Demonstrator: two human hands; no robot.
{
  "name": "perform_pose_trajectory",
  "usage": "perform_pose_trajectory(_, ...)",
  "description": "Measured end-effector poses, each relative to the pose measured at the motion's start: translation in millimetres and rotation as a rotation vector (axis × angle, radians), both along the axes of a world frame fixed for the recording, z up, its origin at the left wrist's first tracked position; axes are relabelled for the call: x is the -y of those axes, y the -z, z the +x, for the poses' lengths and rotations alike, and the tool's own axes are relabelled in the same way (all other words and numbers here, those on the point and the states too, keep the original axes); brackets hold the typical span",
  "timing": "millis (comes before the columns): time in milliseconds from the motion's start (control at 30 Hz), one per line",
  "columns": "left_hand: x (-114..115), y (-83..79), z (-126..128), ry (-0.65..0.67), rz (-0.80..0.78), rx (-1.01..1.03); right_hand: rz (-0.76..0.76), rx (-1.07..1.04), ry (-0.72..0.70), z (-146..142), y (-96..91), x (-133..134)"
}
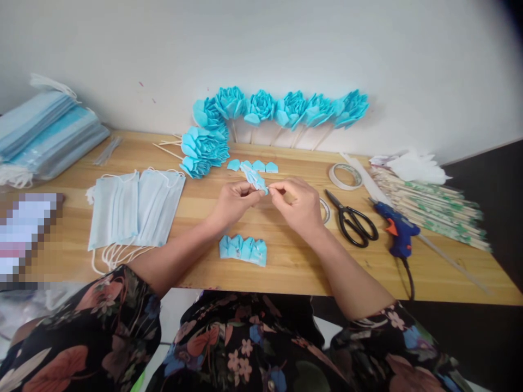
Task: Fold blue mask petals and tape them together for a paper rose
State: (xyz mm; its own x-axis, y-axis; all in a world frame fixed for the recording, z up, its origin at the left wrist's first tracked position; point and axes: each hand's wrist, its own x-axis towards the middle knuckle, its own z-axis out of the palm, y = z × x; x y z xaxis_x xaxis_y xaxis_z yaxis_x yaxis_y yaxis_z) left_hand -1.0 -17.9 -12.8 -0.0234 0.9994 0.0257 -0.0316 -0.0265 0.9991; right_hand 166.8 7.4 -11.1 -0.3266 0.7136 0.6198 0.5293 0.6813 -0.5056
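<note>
Above the middle of the table, my left hand [236,201] is closed on a partly formed blue flower [254,177] with layered petals. My right hand [297,202] pinches at the lower end of that flower, thumb and forefinger together; what lies between those fingertips is too small to make out. Just behind the flower lies a row of cut blue petals [259,166]. Nearer to me, a blue strip with a scalloped edge [242,250] rests flat on the wood.
Finished blue flowers [261,106] on sticks lean against the wall. Face masks [137,209] lie left, with bagged masks [44,133] behind. To the right are tape [345,176], black scissors [354,220], a blue glue gun [397,228] and wrapped sticks [437,209]. A blurred-out screen [26,234] stands far left.
</note>
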Motion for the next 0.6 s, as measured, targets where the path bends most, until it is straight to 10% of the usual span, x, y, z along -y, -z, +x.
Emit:
perform_pose_trajectory(367,-6,5.7,-7,-0.051,-0.040,0.106,-0.483,-0.543,0.052,10,-0.8,-20)
perform_pose_trajectory(600,-10,7.0,-9,-0.095,-0.032,0.178,-0.467,-0.099,-0.096,5,-3.6,-6)
